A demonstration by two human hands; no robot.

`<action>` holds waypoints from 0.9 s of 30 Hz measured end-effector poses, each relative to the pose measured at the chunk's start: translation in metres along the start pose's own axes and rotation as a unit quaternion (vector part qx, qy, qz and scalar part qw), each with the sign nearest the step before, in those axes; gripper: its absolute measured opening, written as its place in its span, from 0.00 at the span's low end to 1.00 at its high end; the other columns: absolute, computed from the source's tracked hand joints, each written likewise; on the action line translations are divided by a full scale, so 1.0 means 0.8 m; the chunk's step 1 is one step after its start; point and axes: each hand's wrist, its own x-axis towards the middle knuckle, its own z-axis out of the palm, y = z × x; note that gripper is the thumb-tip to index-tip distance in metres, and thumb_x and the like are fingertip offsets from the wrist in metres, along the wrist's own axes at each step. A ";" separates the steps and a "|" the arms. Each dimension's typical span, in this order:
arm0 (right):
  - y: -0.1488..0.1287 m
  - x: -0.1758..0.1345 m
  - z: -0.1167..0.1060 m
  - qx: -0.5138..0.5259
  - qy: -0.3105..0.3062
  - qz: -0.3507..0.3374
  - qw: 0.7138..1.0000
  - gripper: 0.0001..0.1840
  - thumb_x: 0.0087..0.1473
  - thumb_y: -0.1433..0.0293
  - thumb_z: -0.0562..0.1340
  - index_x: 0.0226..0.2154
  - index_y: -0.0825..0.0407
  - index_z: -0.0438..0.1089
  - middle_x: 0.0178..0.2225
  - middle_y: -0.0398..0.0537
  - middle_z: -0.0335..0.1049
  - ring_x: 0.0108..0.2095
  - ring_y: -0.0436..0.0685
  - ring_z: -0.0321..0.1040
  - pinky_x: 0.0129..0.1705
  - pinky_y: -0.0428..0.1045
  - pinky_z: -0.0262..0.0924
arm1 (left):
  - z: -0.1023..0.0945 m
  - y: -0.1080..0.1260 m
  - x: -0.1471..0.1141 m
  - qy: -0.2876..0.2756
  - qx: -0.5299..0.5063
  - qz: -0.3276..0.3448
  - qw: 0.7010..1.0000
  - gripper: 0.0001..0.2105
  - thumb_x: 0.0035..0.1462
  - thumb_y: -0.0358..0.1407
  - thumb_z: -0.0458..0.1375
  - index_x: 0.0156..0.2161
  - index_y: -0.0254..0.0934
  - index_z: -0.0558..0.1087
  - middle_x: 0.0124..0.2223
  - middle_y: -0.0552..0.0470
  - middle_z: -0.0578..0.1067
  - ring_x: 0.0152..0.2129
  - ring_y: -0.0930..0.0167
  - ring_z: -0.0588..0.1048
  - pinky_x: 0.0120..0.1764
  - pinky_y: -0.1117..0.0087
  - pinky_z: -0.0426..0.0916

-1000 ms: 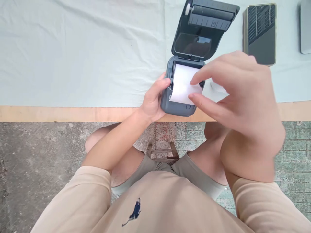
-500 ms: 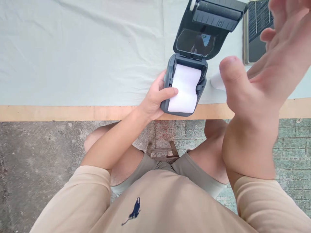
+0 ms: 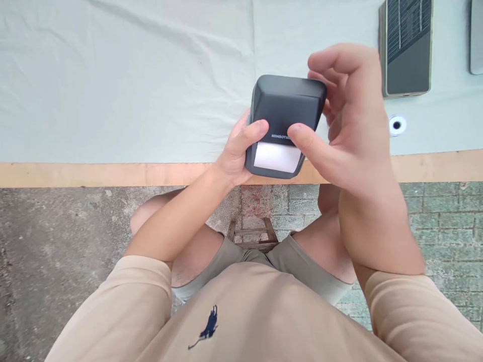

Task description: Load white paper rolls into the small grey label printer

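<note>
A dark label printer (image 3: 289, 113) with NIIMBOT lettering is held over the table's front edge, its lid folded down. White label paper (image 3: 276, 157) sticks out below the lid, over the printer's front end. My left hand (image 3: 241, 148) grips the printer's left side, thumb resting on the lid. At the right side is my right hand (image 3: 349, 115), its fingers apart and curved. Its thumb tip lies over the lid near the lettering; whether it presses there I cannot tell. The right fingertips are partly hidden behind the hand.
On the pale cloth (image 3: 132, 85) to the right stands a dark, shiny-topped box-like thing (image 3: 409, 65). Nearer is a small white roll (image 3: 397, 125) with a dark core. A grey object (image 3: 477, 37) shows at the right edge. The table's wooden edge (image 3: 94, 174) runs across.
The printer's lid has swung down from upright to closed, covering most of the paper. My right hand has moved left to the printer, uncovering the white roll. My left hand has kept its grip.
</note>
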 end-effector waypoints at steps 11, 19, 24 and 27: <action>0.034 0.003 0.026 0.219 -0.030 0.094 0.971 0.38 0.51 0.52 0.63 0.56 0.40 0.42 0.49 0.45 0.65 0.48 0.53 0.68 0.39 0.48 0.68 | 0.004 0.004 0.002 0.007 -0.033 0.017 0.999 0.11 0.55 0.43 0.58 0.37 0.38 0.70 0.46 0.49 0.77 0.59 0.60 0.67 0.52 0.63 0.72; 0.041 0.001 0.024 0.239 -0.042 0.124 0.962 0.32 0.56 0.61 0.57 0.57 0.41 0.40 0.50 0.45 0.65 0.49 0.51 0.68 0.37 0.46 0.67 | 0.003 0.009 0.008 0.018 -0.038 -0.013 0.999 0.17 0.57 0.44 0.44 0.38 0.37 0.70 0.38 0.48 0.78 0.57 0.59 0.69 0.51 0.58 0.72; 0.046 0.001 0.029 0.225 -0.045 0.111 0.967 0.31 0.56 0.62 0.56 0.57 0.41 0.41 0.49 0.44 0.65 0.47 0.51 0.68 0.39 0.47 0.67 | 0.000 0.005 0.010 0.031 -0.045 -0.005 0.999 0.15 0.58 0.41 0.42 0.36 0.37 0.70 0.36 0.49 0.78 0.56 0.59 0.70 0.49 0.57 0.73; 0.048 0.001 0.031 0.222 -0.046 0.105 0.968 0.31 0.56 0.61 0.56 0.57 0.41 0.41 0.50 0.45 0.65 0.47 0.51 0.68 0.40 0.48 0.67 | -0.003 0.002 0.010 0.027 -0.052 -0.003 0.998 0.14 0.58 0.41 0.44 0.35 0.40 0.70 0.36 0.49 0.78 0.57 0.58 0.69 0.50 0.55 0.72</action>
